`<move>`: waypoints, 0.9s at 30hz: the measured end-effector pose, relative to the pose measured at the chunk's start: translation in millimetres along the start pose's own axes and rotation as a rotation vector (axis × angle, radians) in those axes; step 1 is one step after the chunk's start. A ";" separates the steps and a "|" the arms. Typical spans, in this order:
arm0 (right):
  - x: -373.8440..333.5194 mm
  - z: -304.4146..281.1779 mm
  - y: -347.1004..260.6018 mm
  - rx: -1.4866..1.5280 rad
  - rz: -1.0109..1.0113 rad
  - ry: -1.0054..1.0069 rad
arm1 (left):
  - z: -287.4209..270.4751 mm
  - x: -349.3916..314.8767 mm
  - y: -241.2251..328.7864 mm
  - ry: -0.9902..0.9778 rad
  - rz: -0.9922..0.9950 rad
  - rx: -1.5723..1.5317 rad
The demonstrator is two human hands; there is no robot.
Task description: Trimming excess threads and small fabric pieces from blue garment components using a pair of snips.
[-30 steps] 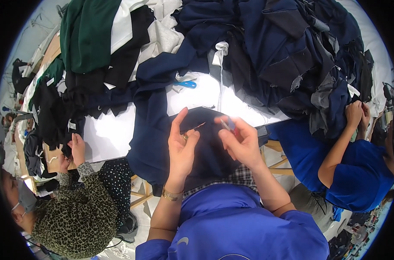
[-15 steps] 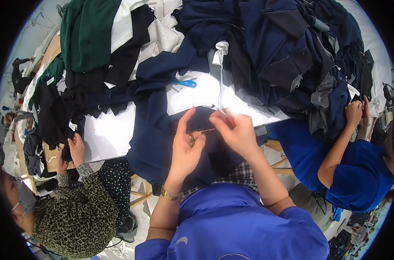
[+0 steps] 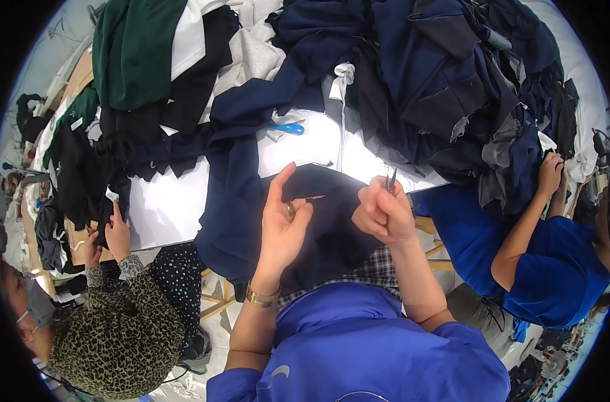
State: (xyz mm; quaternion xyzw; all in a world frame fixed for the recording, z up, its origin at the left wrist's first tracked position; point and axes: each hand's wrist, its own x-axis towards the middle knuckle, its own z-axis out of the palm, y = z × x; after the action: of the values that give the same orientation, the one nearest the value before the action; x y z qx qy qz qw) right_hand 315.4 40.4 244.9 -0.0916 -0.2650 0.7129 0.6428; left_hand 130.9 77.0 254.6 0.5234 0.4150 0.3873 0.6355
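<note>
My left hand (image 3: pixel 283 224) is held over dark navy fabric (image 3: pixel 338 234), its index finger stretched up and the others curled in. A thin pinkish sliver (image 3: pixel 315 197) sticks out beside its curled fingers; I cannot make out what it is. To its right, my right hand (image 3: pixel 387 213) is closed around small thread snips (image 3: pixel 391 178), with the dark pointed blades upward and the rest hidden in the fist. The navy fabric hangs over the table edge onto my lap. Beyond my hands, a pale cord (image 3: pixel 343 127) runs from a white bunched piece (image 3: pixel 343 72) toward the fabric.
A blue plastic tool (image 3: pixel 288 128) lies on the white table (image 3: pixel 167 208). Heaped navy garments (image 3: pixel 452 80) fill the far right, with green (image 3: pixel 137 53) and black ones far left. Co-workers at left (image 3: pixel 117 321) and right (image 3: pixel 553 268) handle fabric close by.
My right hand has drawn away from the cord and my left hand, to the right and down; the snips' blades now show. My left hand has shifted slightly left.
</note>
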 end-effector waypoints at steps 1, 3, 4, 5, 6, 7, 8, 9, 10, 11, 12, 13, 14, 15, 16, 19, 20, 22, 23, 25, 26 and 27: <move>1.1 5.6 -4.1 -0.232 0.060 0.118 | 0.4 -0.3 1.3 0.002 0.000 0.001; 6.2 18.9 -4.8 -0.814 0.125 0.357 | 1.6 -1.0 5.1 0.020 -0.013 0.006; 7.6 17.4 -0.1 -0.917 0.108 0.324 | 2.0 -0.8 4.3 0.016 -0.012 0.006; 8.6 14.7 4.9 -1.020 0.091 0.290 | 1.9 -0.8 2.7 0.001 -0.003 0.016; 8.9 15.5 9.4 -1.082 0.066 0.292 | 2.2 -0.9 1.9 -0.015 0.005 0.027; 10.1 16.9 11.0 -1.182 0.059 0.274 | 2.8 -1.7 2.4 -0.016 0.005 0.027; 11.2 18.0 12.2 -1.281 0.053 0.255 | 4.0 -2.6 3.8 -0.054 0.011 0.005; 10.5 10.4 18.3 -1.277 0.010 0.238 | 5.7 -3.3 5.1 -0.092 0.017 -0.017; 11.6 10.5 17.6 -1.276 0.010 0.236 | 8.0 -3.8 6.5 -0.086 0.005 -0.014; 13.0 10.6 15.8 -1.344 0.027 0.245 | 6.6 -3.9 5.0 -0.084 0.006 -0.012; 14.4 10.4 14.8 -1.413 0.045 0.253 | 4.5 -3.9 2.1 -0.099 0.003 0.001; 16.4 10.8 16.6 -1.338 -0.029 0.326 | 3.6 -4.0 0.7 -0.116 0.000 0.014; 18.4 11.7 18.3 -1.260 -0.102 0.397 | 4.1 -4.1 1.7 -0.117 0.000 0.014; 19.2 16.2 14.4 -1.134 -0.056 0.491 | 5.1 -4.1 3.6 -0.089 -0.015 -0.012; 19.8 19.8 12.0 -1.052 -0.089 0.552 | 5.6 -3.7 4.3 -0.060 -0.030 -0.039; 13.2 16.5 8.7 -0.989 -0.106 0.628 | 1.7 -1.9 1.6 -0.022 -0.067 -0.043; 10.1 14.1 10.8 -1.077 -0.120 0.602 | 1.4 -1.3 1.3 -0.023 -0.067 -0.045; 6.5 12.2 17.8 -1.116 -0.118 0.522 | 0.4 -1.2 0.6 0.001 -0.095 -0.077; 4.5 15.6 16.7 -1.264 -0.068 0.470 | 0.2 -1.2 -0.4 0.003 -0.096 -0.077; 2.7 19.1 18.5 -1.517 -0.074 0.366 | 1.0 -1.1 -2.1 0.003 -0.063 -0.149; 2.5 16.8 22.6 -1.517 -0.074 0.367 | 1.7 -1.1 -1.9 0.002 -0.063 -0.148; 2.2 13.7 26.9 -1.569 -0.221 0.355 | 2.5 -1.2 -1.6 0.001 -0.048 -0.127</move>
State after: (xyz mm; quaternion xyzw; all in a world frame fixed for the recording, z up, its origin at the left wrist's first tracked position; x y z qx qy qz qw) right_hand 285.2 38.1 243.6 -0.6005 -0.5893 0.2268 0.4906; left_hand 132.9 74.7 253.5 0.4717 0.4021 0.3980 0.6763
